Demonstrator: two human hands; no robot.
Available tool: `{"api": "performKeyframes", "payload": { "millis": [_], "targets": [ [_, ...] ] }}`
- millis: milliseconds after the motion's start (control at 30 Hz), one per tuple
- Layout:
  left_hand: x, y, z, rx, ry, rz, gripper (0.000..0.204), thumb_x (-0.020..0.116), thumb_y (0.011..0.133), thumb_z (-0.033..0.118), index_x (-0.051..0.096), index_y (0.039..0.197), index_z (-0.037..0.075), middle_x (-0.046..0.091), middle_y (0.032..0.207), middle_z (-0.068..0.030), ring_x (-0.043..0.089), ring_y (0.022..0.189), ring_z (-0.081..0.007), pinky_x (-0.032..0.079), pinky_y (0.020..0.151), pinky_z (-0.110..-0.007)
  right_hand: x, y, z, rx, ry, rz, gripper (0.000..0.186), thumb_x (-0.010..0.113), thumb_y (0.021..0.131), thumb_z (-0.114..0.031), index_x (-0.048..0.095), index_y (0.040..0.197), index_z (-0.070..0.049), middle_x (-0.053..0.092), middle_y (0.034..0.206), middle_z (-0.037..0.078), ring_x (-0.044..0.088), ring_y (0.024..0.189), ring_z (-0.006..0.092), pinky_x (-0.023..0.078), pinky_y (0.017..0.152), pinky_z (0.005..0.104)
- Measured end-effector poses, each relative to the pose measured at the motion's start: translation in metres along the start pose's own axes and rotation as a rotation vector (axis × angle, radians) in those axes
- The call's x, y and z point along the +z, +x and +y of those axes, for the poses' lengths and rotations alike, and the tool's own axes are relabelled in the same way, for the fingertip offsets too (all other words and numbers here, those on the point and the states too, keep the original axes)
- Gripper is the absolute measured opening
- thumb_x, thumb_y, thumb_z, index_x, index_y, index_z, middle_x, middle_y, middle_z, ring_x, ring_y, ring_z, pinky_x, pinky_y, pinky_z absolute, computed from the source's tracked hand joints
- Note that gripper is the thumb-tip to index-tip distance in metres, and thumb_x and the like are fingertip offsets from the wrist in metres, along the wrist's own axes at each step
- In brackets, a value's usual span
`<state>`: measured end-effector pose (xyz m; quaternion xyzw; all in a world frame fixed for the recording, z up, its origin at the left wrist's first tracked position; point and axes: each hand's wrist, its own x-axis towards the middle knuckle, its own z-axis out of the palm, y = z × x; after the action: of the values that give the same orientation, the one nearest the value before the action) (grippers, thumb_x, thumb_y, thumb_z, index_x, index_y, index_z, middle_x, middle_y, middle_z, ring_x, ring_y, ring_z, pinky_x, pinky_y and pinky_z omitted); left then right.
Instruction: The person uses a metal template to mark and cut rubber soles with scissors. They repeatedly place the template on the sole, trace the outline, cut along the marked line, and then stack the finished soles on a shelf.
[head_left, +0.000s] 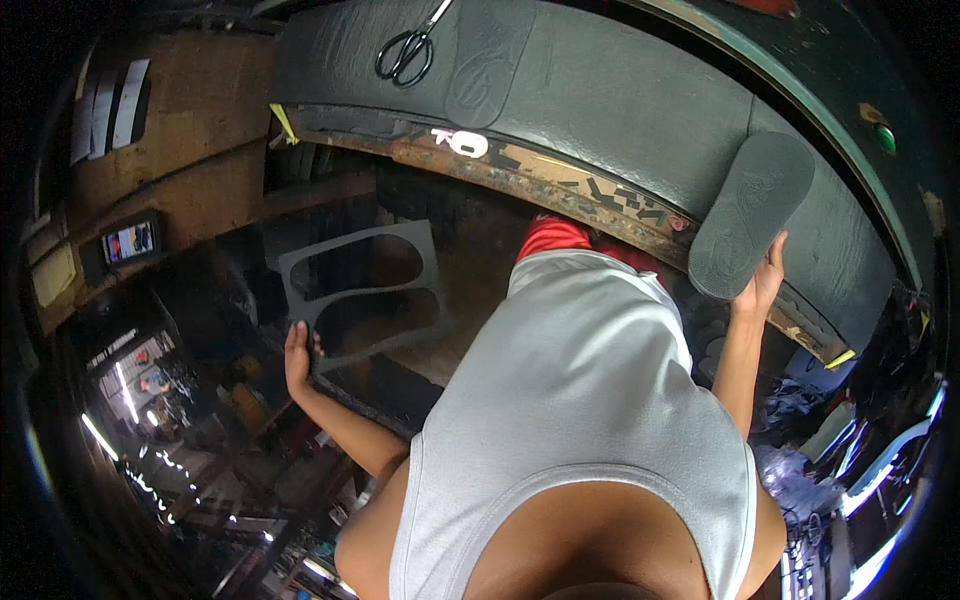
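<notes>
My left hand (300, 358), held out to the left with its fingers closed, grips the edge of a thin grey offcut sheet (433, 262) with two sole-shaped holes cut through it. The sheet hangs in the air beside the bench. On the right, my right hand (762, 285) pinches the near end of a dark grey shoe sole (757, 205) with a patterned surface. This sole is over the grey bench top, and I cannot tell whether it rests there. A second sole (485, 75) lies flat on the bench farther left, beside black-handled scissors (410, 55).
The long bench (620, 110) is covered in grey sheet material, with a worn front edge (520, 180) bearing small dark scraps. A green machine frame (880, 130) curves behind it. At left, a phone (130, 242) is propped against a wooden panel (200, 190). Bundled material (800, 480) sits at lower right.
</notes>
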<state>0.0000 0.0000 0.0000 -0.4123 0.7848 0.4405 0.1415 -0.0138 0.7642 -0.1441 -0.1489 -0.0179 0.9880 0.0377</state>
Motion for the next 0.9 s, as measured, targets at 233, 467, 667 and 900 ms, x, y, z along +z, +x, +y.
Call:
{"api": "performKeyframes", "payload": {
  "millis": [233, 467, 667, 900],
  "targets": [
    [0.082, 0.106, -0.059, 0.445, 0.446, 0.322, 0.064, 0.065, 0.099, 0.034, 0.048, 0.145, -0.007, 0.059, 0.139, -0.0288, 0.060, 0.125, -0.0390, 0.046, 0.106, -0.042, -0.004, 0.000, 0.002, 0.023, -0.071, -0.018, 0.044, 0.050, 0.108, -0.036, 0.060, 0.134, -0.002, 0.061, 0.141, 0.017, 0.055, 0.132, 0.0345, 0.042, 0.113, 0.0527],
    [0.306, 0.047, 0.047, 0.389, 0.352, -0.780, 0.046, 0.055, 0.105, 0.041, 0.068, 0.119, -0.001, 0.073, 0.112, -0.0167, 0.069, 0.107, -0.0264, 0.052, 0.097, -0.037, 0.003, -0.002, 0.013, -0.008, -0.003, 0.045, 0.050, 0.054, 0.106, -0.041, 0.057, 0.137, -0.002, 0.059, 0.143, 0.018, 0.054, 0.132, 0.0356, 0.040, 0.115, 0.0540],
    [0.442, -0.146, 0.165, 0.646, 0.012, -1.023, 0.053, 0.043, 0.110, 0.040, 0.035, 0.149, 0.004, 0.059, 0.131, -0.0191, 0.066, 0.112, -0.0283, 0.058, 0.089, -0.042, 0.026, -0.001, 0.044, 0.020, 0.025, -0.043, 0.054, 0.055, 0.105, -0.042, 0.052, 0.140, -0.002, 0.059, 0.142, 0.018, 0.053, 0.132, 0.0342, 0.039, 0.115, 0.0523],
    [0.478, -0.154, 0.202, -0.174, -0.411, -1.467, 0.055, 0.027, 0.112, 0.045, 0.035, 0.145, 0.002, 0.062, 0.125, -0.0215, 0.071, 0.092, -0.0265, 0.064, 0.072, -0.035, 0.062, -0.017, 0.104, -0.401, -0.462, 0.044, 0.056, 0.046, 0.107, -0.031, 0.035, 0.152, 0.001, 0.048, 0.150, 0.017, 0.044, 0.140, 0.0304, 0.028, 0.122, 0.0482]
  ]
}}
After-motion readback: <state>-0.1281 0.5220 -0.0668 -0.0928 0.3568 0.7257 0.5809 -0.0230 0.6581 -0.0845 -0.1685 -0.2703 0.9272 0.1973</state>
